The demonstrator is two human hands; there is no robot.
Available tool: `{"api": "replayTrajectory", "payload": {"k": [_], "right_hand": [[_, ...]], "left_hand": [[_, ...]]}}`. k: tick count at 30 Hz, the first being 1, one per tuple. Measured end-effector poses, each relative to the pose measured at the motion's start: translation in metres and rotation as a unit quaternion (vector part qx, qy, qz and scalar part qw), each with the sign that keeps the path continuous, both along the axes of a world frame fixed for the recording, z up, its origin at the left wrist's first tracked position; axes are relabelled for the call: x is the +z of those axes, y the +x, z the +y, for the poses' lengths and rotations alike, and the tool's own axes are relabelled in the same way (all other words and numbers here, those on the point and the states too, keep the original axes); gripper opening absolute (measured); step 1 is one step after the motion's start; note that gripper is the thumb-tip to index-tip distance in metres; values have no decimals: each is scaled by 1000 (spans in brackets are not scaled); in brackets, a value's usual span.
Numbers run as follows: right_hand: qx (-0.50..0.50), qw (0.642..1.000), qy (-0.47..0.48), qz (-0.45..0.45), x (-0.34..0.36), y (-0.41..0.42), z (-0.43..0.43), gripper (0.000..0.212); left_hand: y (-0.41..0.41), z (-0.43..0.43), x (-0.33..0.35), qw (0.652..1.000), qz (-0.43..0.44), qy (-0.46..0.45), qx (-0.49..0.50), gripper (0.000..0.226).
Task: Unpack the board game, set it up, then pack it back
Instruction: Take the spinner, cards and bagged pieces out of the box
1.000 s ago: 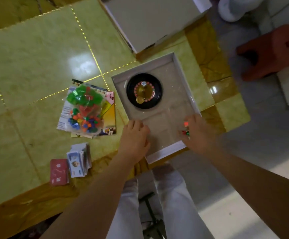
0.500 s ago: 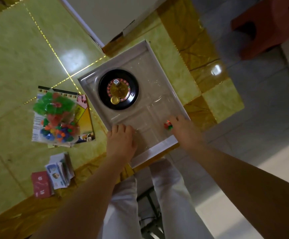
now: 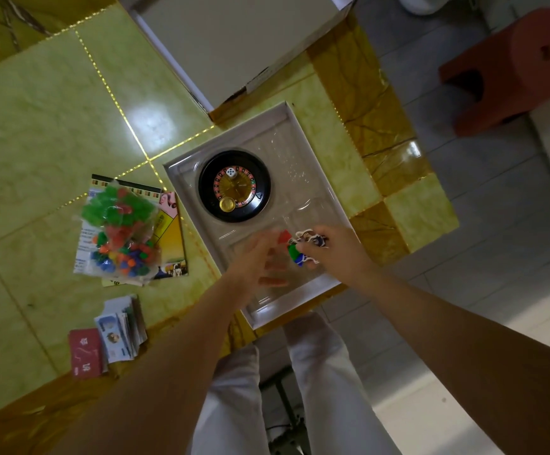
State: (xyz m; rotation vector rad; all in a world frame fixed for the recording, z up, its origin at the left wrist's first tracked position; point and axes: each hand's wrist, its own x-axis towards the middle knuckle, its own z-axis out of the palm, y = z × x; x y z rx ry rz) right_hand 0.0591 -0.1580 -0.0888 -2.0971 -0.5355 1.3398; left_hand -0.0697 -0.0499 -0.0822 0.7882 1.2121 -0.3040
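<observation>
Green-tiled table (image 3: 37, 126), red stool (image 3: 513, 70); left hand (image 3: 254, 257) slack, right hand (image 3: 336, 247) around pawns (image 3: 295, 252)

You have a reddish-brown plastic stool (image 3: 510, 64) on the grey tiled floor (image 3: 464, 257), beyond the green tiled table's (image 3: 37, 126) right edge

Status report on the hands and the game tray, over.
Right hand grips pawn pieces over tray. Left hand open, blurred, alongside. Roulette wheel clear of both.
</observation>
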Motion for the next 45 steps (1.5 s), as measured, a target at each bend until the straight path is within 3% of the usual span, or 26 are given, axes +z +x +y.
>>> {"api": "replayTrajectory", "payload": {"k": [4,12,16,20,23,26,30,34,37,42,45], "right_hand": [[86,995,37,-39,4,-28,25,18],[139,987,70,-37,2,-95,64,26],[173,982,79,-7,1,-132,80,34],[185,980,62,33,-1,-165,89,41],[185,982,36,0,-2,-170,90,41],[170,984,30,-38,-7,-165,87,36],[114,990,9,-87,-12,-138,83,29],[26,994,-26,-98,-17,-105,82,30],[37,990,-28,-131,-17,-86,82,44],[143,976,-101,-131,-18,-55,85,56],[114,984,-99,-92,-18,-43,90,52]], "left_hand": [[-4,12,16,978,-20,-168,122,41],[-77,46,12,937,-43,-228,263,30],[-121,54,9,922,-61,-208,320,28],[-155,55,-4,934,-11,-115,337,17],[-174,52,-21,974,96,7,205,8],[-192,45,-35,980,122,157,29,13],[-193,39,-36,929,145,314,-133,30],[-186,39,-26,853,222,401,-250,48],[-173,40,-17,811,236,460,-273,41],[-124,48,-8,833,120,498,-208,25],[-89,55,-12,823,60,507,-249,33]]}}
